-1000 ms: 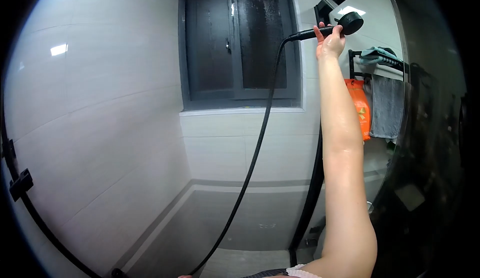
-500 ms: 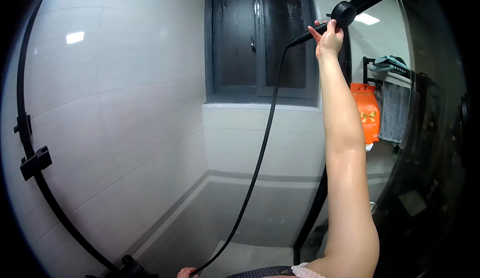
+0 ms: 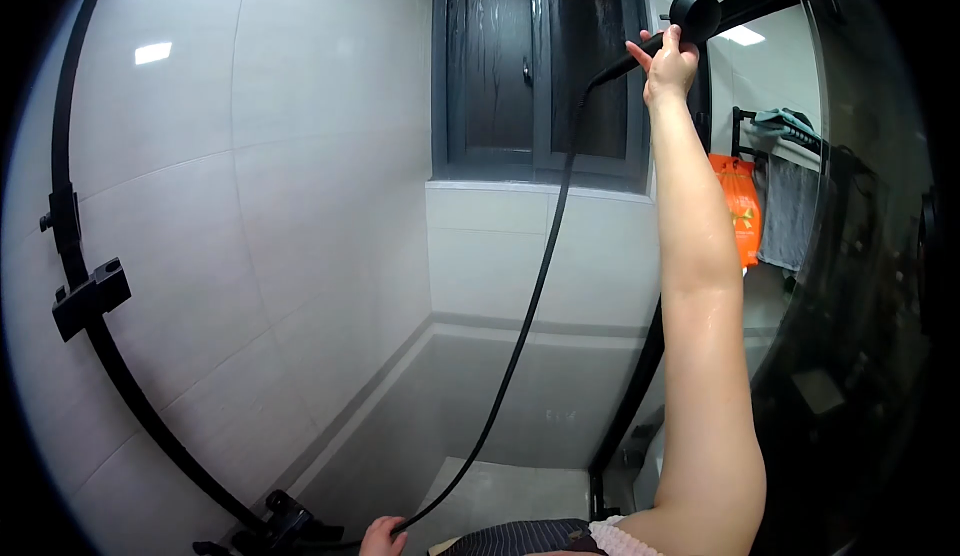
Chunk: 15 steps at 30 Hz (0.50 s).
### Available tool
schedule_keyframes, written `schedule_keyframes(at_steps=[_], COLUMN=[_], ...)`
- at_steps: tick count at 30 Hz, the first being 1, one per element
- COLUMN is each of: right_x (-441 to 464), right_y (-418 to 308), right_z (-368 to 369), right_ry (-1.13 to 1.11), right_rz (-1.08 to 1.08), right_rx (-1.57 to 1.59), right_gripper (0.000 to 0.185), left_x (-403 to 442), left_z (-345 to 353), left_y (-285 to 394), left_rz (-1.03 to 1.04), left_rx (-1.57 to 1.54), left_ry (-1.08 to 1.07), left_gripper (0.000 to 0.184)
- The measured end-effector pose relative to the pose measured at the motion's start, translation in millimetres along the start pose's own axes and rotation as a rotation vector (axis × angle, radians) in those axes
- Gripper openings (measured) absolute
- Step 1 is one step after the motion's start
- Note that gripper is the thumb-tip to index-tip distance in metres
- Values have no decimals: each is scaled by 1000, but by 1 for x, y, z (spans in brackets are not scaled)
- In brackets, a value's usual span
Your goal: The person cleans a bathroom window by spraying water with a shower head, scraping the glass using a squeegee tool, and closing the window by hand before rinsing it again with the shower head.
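Raised high on the right, my right hand (image 3: 671,64) is closed around the handle of a black shower head (image 3: 695,14), one or two fingers lifted off it. The head is level with the top of the window. From the handle a black hose (image 3: 535,301) hangs in a long curve down to the bottom of the view. There my left hand (image 3: 383,537), partly cut off by the lower edge, is at the hose with its fingers curled by it.
A dark-framed wet window (image 3: 540,71) is in the back wall. On the left stand a black rail with a bracket (image 3: 91,299) and a black fixture (image 3: 288,524). Beyond the glass at right hang an orange bag (image 3: 738,206) and a grey towel (image 3: 788,211).
The view has turned left and down, bringing more of the rail and the black fixture into sight. My left hand shows more. My right hand still holds the shower head.
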State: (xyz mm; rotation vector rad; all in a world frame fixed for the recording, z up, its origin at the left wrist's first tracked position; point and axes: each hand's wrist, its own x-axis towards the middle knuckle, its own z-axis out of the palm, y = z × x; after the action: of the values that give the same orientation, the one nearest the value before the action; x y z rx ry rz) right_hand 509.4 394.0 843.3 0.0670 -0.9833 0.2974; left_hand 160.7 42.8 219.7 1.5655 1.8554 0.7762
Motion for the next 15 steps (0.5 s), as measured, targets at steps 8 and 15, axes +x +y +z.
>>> schedule_keyframes(at_steps=[8,15], right_x=[-9,-22], right_y=[-6,0], right_z=[1,-5], right_ry=[-130,-271], right_rz=[42,74], right_rx=[-174,-363], right_gripper=[33,39], left_x=[11,31], left_z=[14,30], left_y=[-32,-66], left_rz=[219,237], left_rx=[-10,-32], left_ry=[174,171], left_gripper=[33,35])
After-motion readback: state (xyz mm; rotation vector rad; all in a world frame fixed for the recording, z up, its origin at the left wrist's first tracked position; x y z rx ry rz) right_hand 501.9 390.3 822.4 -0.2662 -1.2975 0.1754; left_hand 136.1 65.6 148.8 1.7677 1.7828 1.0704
